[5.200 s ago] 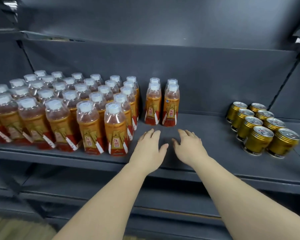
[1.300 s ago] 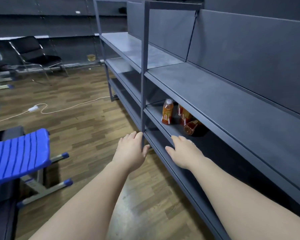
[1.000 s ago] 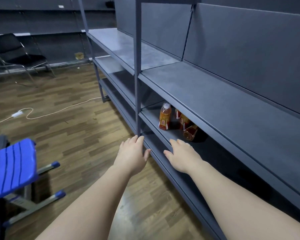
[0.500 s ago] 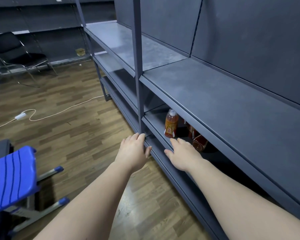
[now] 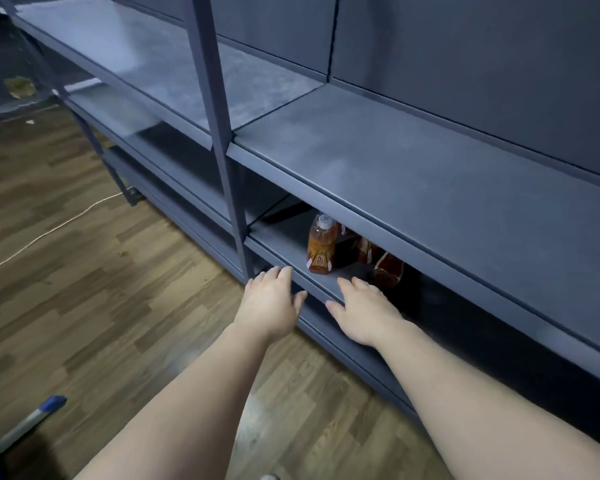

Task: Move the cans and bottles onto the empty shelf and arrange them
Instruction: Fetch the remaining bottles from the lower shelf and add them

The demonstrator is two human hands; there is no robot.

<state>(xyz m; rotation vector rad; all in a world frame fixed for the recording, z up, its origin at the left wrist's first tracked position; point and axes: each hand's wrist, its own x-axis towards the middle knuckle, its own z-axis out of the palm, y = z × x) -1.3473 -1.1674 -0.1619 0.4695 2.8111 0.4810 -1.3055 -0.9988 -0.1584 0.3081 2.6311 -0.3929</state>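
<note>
A person's left hand (image 5: 271, 306) and right hand (image 5: 364, 315) are hovering empty, fingers relaxed and spread, at the lower shelf's (image 5: 281, 237) front edge, apparently preparing to grasp the upright bottle (image 5: 321, 245) just beyond, with more bottles (image 5: 388, 270) lying half-hidden behind.

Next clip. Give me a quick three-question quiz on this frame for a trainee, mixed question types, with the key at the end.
1. True or false: the left hand grips the upright bottle.
2. Where does the upright bottle stand? A: on the topmost shelf. B: on the lower shelf, under a bare one. C: on a chair.
3. Fill in the gap: a thin white ____ runs across the wooden floor.

Key: 1 false; 2 B; 3 cable.
</note>
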